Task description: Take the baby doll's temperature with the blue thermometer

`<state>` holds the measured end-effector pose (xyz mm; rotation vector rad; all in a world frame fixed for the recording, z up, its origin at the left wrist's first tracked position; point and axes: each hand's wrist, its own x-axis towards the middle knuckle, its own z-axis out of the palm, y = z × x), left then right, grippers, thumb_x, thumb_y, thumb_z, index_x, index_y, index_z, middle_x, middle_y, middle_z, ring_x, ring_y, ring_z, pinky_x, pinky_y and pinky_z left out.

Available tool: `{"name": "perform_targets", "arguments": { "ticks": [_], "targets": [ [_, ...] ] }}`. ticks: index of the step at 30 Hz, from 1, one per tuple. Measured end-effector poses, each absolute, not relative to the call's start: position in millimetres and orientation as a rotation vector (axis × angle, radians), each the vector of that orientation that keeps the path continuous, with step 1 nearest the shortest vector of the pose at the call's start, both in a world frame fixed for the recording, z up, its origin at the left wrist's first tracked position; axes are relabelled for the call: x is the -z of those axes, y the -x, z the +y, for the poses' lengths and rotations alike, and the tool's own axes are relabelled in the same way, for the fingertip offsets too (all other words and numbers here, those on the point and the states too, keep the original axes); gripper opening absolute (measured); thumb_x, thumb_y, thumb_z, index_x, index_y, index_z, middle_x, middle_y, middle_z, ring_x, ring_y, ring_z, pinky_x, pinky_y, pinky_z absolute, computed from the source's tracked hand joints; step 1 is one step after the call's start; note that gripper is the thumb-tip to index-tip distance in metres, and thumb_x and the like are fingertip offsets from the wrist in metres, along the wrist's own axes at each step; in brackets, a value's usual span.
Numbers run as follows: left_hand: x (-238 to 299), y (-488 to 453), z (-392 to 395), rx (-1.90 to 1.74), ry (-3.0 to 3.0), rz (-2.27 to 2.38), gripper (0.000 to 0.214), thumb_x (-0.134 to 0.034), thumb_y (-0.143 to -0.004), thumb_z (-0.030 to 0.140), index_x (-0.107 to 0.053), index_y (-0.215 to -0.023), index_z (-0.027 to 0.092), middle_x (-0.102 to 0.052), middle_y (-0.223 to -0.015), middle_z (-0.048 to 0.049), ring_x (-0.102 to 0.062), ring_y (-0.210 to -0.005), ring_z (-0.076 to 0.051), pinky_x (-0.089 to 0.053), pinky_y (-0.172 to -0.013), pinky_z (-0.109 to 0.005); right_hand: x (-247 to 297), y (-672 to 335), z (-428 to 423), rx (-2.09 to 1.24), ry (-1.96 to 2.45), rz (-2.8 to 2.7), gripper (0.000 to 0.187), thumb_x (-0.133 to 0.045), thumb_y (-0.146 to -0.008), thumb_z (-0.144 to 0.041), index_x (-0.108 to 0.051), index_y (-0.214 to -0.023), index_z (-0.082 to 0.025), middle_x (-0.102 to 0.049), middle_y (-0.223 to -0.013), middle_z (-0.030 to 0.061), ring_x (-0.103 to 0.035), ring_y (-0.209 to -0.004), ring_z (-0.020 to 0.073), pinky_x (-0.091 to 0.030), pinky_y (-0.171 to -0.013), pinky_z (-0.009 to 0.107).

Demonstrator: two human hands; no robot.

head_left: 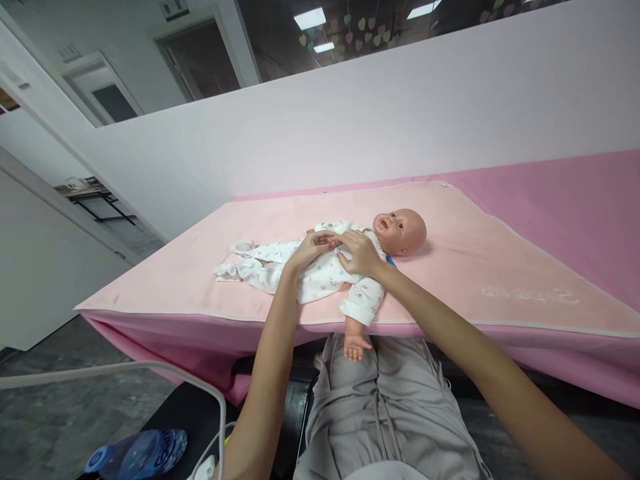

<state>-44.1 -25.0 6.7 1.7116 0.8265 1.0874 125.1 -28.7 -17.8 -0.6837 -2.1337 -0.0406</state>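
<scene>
A baby doll (407, 230) lies on its back on a peach-coloured mat, its head to the right. It wears a white printed romper (320, 280), whose legs stretch out flat to the left. My left hand (316, 247) is at the chest, its fingers bent and closed on the front of the romper. Beside it my right hand (359, 253) pinches the same cloth, the two sets of fingertips nearly meeting. What lies between the fingertips is mostly hidden. One doll hand (356, 348) pokes out of its cuff and hangs over the table's front edge.
The peach mat (500, 267) covers a pink tablecloth (575, 200). A white partition wall (400, 120) with glass above stands behind the table. A water bottle (145, 453) lies on a black seat at lower left, near a pale cable (150, 365).
</scene>
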Motion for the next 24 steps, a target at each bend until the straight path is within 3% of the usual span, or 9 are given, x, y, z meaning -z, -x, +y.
{"name": "perform_targets", "arguments": {
  "ticks": [24],
  "targets": [
    [-5.8, 46.4, -23.6, -1.084, -1.620, 0.783, 0.036, -0.065, -0.064, 0.017, -0.064, -0.100, 0.015, -0.064, -0.080, -0.0035, -0.059, -0.080, -0.014, -0.043, -0.075, -0.024, 17.7, -124.1, -29.8, 0.014, 0.717, -2.139, 0.020, -0.043, -0.085, -0.021, -0.056, -0.099, -0.018, -0.062, -0.098, 0.0095, -0.051, -0.091, 0.0218, -0.037, -0.084, 0.038]
  ]
}}
